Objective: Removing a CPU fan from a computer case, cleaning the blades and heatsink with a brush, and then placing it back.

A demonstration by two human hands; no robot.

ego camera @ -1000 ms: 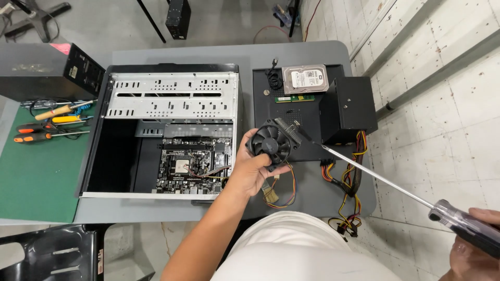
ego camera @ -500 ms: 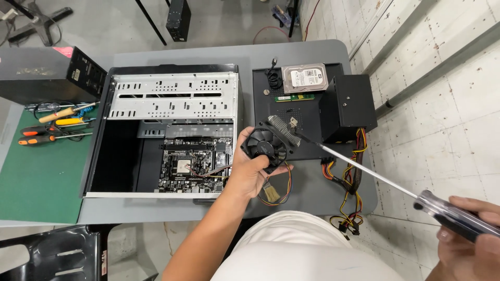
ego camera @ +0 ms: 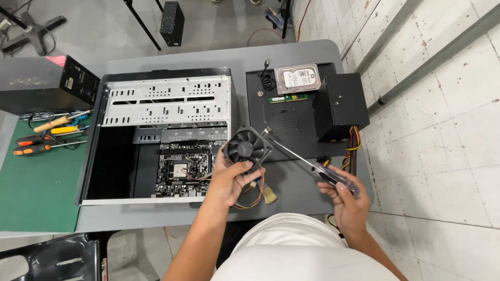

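Gripping a black case fan [ego camera: 246,149] by its lower edge, the left hand [ego camera: 229,179] is holding it tilted up over the front right corner of the open computer case [ego camera: 94,156], fingers closed on its frame. A bundle of coloured wires with a pale connector [ego camera: 270,195] is hanging from the fan, just beside the left palm. The right hand [ego camera: 344,200] is closing around the clear handle of a long screwdriver [ego camera: 307,161], whose shaft is running up and left so that its tip is meeting the fan's upper right corner.

Inside the case, a motherboard [ego camera: 182,169] is lying flat on the floor of the shell near the front, and a silver perforated drive cage [ego camera: 166,101] is spanning the far half; the left part of the interior is sitting in shadow.

On the grey table [ego camera: 208,57], right of the case, a dark side panel [ego camera: 291,130] is carrying a silver hard drive [ego camera: 297,78], a green memory stick [ego camera: 288,98] just in front of it, and a black power supply [ego camera: 339,106] with coloured cables trailing off the table edge. Left of the case, a green mat [ego camera: 31,192] is holding several orange- and yellow-handled screwdrivers [ego camera: 49,138], with a black box [ego camera: 44,83] standing behind them.
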